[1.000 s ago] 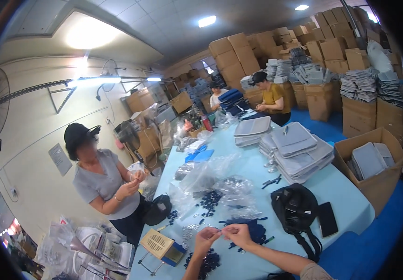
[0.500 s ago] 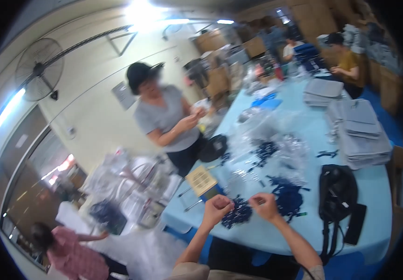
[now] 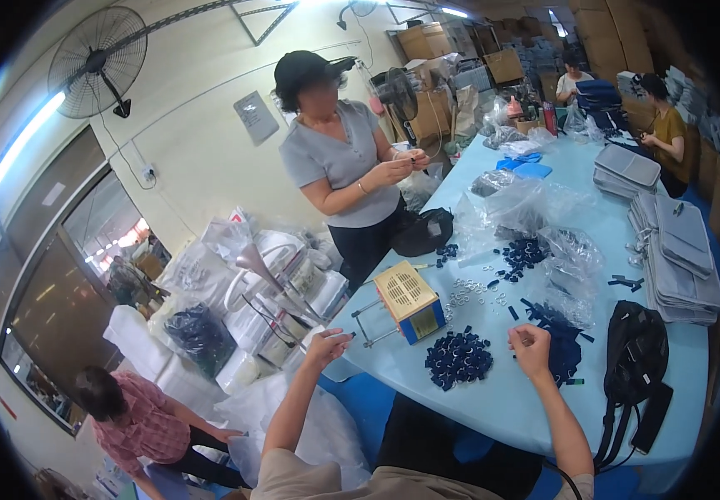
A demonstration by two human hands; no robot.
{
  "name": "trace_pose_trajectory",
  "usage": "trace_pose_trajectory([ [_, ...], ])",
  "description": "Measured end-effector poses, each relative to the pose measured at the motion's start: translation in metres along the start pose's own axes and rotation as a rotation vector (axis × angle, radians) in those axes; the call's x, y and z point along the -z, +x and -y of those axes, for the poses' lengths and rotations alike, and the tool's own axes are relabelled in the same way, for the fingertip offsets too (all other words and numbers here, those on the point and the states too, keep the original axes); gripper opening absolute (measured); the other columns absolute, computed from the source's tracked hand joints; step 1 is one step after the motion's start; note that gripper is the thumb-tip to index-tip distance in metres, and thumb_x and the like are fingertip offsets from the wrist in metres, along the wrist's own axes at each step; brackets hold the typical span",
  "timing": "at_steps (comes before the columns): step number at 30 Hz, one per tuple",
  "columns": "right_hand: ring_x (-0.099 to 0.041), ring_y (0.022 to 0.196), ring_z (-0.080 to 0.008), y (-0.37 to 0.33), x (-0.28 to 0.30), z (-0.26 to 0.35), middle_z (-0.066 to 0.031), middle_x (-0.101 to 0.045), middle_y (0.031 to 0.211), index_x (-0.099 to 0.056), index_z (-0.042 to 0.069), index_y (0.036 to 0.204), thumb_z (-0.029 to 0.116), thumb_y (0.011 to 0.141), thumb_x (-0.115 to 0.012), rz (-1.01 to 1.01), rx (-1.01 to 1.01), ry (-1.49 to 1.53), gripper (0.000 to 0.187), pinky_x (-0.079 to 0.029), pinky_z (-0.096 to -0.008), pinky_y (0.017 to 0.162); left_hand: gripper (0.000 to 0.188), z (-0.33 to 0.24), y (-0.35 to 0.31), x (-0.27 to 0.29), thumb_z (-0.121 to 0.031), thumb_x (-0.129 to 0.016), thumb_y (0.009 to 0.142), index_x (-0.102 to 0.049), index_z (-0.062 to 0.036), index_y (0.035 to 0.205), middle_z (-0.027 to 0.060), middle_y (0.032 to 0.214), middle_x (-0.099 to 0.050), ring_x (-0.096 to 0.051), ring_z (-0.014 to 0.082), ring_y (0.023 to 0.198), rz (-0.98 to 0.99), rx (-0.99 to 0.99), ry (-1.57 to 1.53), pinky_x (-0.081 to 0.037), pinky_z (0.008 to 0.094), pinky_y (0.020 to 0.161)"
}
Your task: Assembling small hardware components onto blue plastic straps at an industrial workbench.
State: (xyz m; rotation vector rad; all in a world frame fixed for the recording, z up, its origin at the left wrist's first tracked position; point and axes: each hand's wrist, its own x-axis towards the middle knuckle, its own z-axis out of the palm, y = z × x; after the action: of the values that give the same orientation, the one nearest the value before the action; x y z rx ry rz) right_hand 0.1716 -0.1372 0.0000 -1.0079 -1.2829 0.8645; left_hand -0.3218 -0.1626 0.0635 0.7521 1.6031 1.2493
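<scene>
At the tips of my left hand (image 3: 325, 347) a small dark piece (image 3: 353, 335) is pinched, close to two metal rods. These rods stick out of a box-shaped device (image 3: 408, 298) with a yellow vented top and blue side. My right hand (image 3: 530, 348) is curled closed beside a pile of navy fabric strips (image 3: 566, 346); whatever its fingers hold is too small to make out. Between my hands lies a heap of small navy fabric loops (image 3: 457, 358) with bits of metal showing. Loose silver rings (image 3: 470, 292) are scattered behind it.
Clear plastic bags (image 3: 518, 204) and more navy loops (image 3: 522, 258) lie farther back. To the right are a black bag (image 3: 635, 346) and stacked grey fabric cases (image 3: 681, 258). One person (image 3: 339, 158) stands across the table's left edge; another (image 3: 139, 417) bends at lower left.
My hands have moved apart from above the loop heap: the left outward to the rods, the right toward the strips. The view has shifted, and the loop heap now shows fully.
</scene>
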Motion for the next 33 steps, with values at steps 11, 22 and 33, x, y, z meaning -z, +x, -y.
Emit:
trace_pose_trajectory([
  [11, -0.062, 0.056, -0.0085, 0.002, 0.009, -0.015, -0.0036, -0.066, 0.066, -0.066, -0.002, 0.079, 0.009, 0.091, -0.070, -0.042, -0.012, -0.012, 0.016, -0.048, -0.0224, 0.054, 0.046, 0.012, 0.036, 0.007, -0.006, -0.083, 0.078, -0.053, -0.0076, 0.113, 0.0054, 0.085, -0.068, -0.056, 0.0074, 0.056, 0.244, 0.176, -0.185, -0.036, 0.0156, 0.037],
  [22, -0.063, 0.057, -0.0083, 0.000, 0.005, -0.006, -0.0035, -0.066, 0.066, -0.067, -0.001, 0.079, 0.011, 0.091, -0.071, -0.015, 0.028, -0.074, 0.017, -0.049, -0.0220, 0.055, 0.045, 0.011, 0.038, 0.001, -0.005, -0.081, 0.079, -0.053, -0.0057, 0.115, 0.0064, 0.087, -0.068, -0.053, 0.0052, 0.055, 0.291, 0.184, -0.146, -0.035, 0.0143, 0.038],
  [33, -0.062, 0.057, -0.0071, -0.003, 0.002, -0.007, -0.0032, -0.067, 0.066, -0.068, -0.002, 0.079, 0.009, 0.090, -0.071, 0.009, -0.004, -0.086, 0.016, -0.048, -0.0212, 0.054, 0.038, 0.012, 0.040, -0.001, -0.004, -0.079, 0.080, -0.055, -0.0068, 0.109, 0.0074, 0.086, -0.068, -0.048, 0.0024, 0.052, 0.260, 0.165, -0.159, -0.033, 0.0130, 0.038],
])
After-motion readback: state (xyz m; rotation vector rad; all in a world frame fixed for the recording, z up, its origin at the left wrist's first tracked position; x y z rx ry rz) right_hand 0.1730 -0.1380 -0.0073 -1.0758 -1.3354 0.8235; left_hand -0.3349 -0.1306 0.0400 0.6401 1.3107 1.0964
